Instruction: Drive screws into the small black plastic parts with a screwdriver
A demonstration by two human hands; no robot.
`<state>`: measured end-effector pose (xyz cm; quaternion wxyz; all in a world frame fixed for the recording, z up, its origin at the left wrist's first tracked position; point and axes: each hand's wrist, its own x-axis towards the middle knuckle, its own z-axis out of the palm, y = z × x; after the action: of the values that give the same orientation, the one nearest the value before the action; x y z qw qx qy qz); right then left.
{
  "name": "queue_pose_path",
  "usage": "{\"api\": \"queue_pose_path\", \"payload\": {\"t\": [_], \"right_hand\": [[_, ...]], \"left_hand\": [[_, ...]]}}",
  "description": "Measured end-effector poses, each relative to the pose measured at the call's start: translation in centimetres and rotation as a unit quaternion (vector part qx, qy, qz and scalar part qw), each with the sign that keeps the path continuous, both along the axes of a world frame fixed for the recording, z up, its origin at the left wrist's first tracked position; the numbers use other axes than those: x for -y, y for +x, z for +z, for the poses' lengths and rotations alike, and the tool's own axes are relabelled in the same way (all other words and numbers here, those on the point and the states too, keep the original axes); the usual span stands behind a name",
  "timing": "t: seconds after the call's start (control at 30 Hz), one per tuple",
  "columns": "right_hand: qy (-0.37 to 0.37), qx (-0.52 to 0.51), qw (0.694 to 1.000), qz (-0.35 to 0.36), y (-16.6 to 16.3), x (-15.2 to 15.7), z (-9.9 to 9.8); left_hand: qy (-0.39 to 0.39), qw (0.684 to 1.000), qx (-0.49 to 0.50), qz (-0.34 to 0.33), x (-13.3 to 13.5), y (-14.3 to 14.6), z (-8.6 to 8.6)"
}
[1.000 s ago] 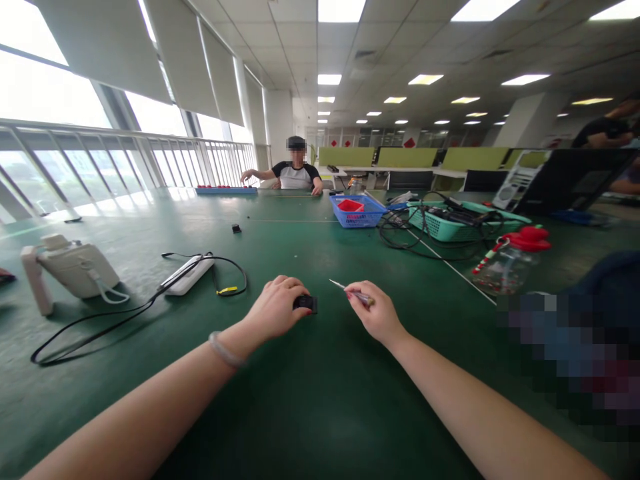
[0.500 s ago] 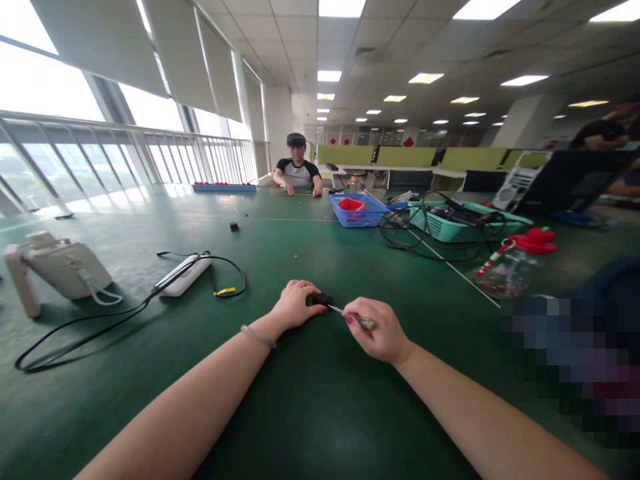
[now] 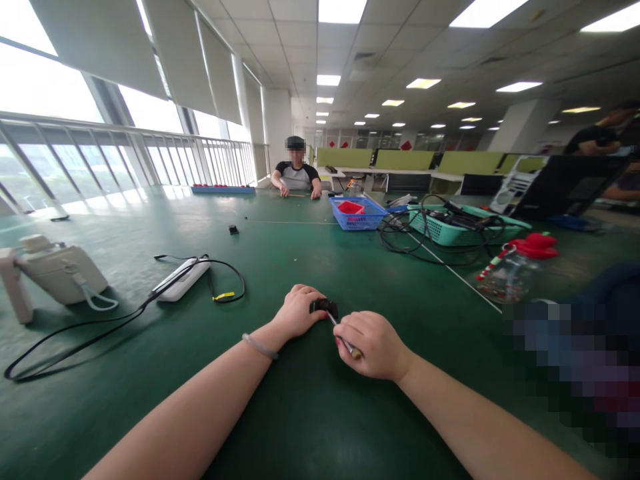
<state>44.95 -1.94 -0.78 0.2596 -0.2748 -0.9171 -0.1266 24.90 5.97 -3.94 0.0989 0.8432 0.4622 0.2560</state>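
My left hand [image 3: 298, 311] is closed on a small black part [image 3: 325, 307] and pins it against the green table [image 3: 310, 400]. My right hand [image 3: 371, 343] grips a thin screwdriver [image 3: 343, 335] in a pinch, its metal tip slanting up and left onto the black part. The two hands sit close together near the middle of the table, just in front of me. A thin bracelet circles my left wrist.
A white power strip [image 3: 181, 279] with a black cable lies to the left, past it a beige device [image 3: 54, 270]. A blue basket [image 3: 357, 212], a teal tray of cables [image 3: 450, 227] and a red-lidded jar [image 3: 510, 267] stand to the right. A person [image 3: 296, 172] sits far across.
My right hand has swung the screwdriver down and left until its tip rests on the black part. Both hands have drawn nearer to me, and the left one keeps hold of the part.
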Motion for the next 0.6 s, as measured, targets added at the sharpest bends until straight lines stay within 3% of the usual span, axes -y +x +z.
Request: {"api": "queue_pose_path", "payload": {"t": [0.6], "right_hand": [[0.016, 0.078, 0.996, -0.043, -1.01, 0.38, 0.01]], "left_hand": [[0.014, 1.0, -0.003, 0.004, -0.01, 0.09, -0.31]]}}
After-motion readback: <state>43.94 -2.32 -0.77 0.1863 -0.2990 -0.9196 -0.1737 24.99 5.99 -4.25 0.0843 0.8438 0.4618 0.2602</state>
